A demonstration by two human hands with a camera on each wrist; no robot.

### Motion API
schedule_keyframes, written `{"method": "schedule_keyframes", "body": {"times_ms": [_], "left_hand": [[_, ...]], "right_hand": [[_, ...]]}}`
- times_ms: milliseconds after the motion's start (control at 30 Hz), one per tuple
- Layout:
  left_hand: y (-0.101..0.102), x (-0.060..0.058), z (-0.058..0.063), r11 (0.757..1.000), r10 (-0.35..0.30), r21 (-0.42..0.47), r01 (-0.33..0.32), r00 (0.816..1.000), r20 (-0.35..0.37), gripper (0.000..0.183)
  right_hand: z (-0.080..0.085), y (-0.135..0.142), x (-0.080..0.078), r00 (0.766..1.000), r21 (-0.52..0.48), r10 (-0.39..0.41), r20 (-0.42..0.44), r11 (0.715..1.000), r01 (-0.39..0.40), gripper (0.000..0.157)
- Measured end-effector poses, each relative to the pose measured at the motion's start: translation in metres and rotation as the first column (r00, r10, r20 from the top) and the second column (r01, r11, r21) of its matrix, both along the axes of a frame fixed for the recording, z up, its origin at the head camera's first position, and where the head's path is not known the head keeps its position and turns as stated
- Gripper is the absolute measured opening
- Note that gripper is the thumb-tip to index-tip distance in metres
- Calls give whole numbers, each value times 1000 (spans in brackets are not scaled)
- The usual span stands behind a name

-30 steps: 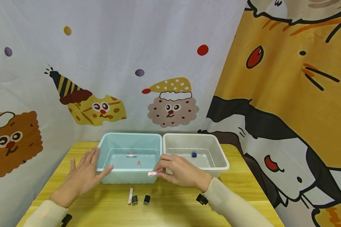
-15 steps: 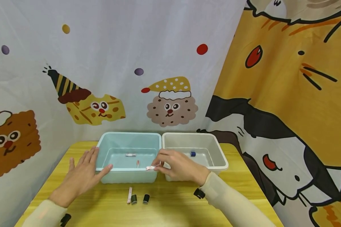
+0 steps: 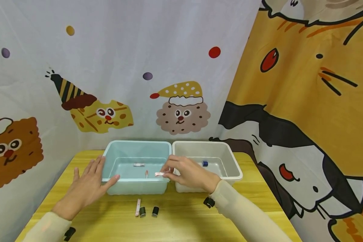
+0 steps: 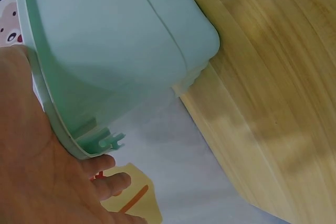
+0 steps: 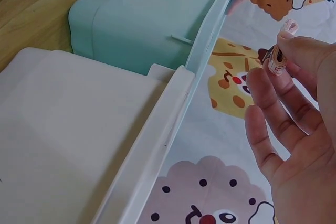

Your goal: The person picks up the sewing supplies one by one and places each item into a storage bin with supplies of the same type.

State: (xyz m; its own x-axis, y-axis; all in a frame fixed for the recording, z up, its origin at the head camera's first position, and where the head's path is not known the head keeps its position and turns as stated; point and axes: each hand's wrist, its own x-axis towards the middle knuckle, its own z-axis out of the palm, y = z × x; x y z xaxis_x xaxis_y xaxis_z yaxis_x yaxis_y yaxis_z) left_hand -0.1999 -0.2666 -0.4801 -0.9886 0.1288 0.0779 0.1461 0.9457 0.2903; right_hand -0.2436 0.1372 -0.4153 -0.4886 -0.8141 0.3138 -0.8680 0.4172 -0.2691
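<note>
My right hand pinches a small rolled measuring tape, white with reddish marks, between thumb and fingertips. It is over the front right part of the light blue bin. In the right wrist view the tape's coil shows between the fingers. My left hand rests on the bin's left rim, fingers extended, thumb over the front rim. Inside the blue bin lie a rolled tape and a small pinkish piece.
A white bin stands against the blue one's right side, with a dark blue thread spool in it. On the wooden table in front are another tape, a dark green spool and a black spool.
My right hand has risen and moved slightly forward, carrying the tape from before the blue bin's front wall to above its inside. The left hand stays on the rim.
</note>
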Motion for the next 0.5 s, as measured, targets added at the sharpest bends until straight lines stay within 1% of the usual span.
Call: {"method": "schedule_keyframes", "body": {"times_ms": [67,267,500], "left_hand": [[0,0,0,1000,0,-3,0,1000,1,121],[1,1,0,1000,-1,-2,0,1000,-8,121],[1,1,0,1000,-5,3,5,1000,-11,120]], "right_hand": [[0,-1,-1,1000,-4,-3,6,1000,3,13],[2,-2,-7,1000,-24,2,-21,1000,-3,10],[2,-2,-14,999,-37,9,-31,999,-10,13]]}}
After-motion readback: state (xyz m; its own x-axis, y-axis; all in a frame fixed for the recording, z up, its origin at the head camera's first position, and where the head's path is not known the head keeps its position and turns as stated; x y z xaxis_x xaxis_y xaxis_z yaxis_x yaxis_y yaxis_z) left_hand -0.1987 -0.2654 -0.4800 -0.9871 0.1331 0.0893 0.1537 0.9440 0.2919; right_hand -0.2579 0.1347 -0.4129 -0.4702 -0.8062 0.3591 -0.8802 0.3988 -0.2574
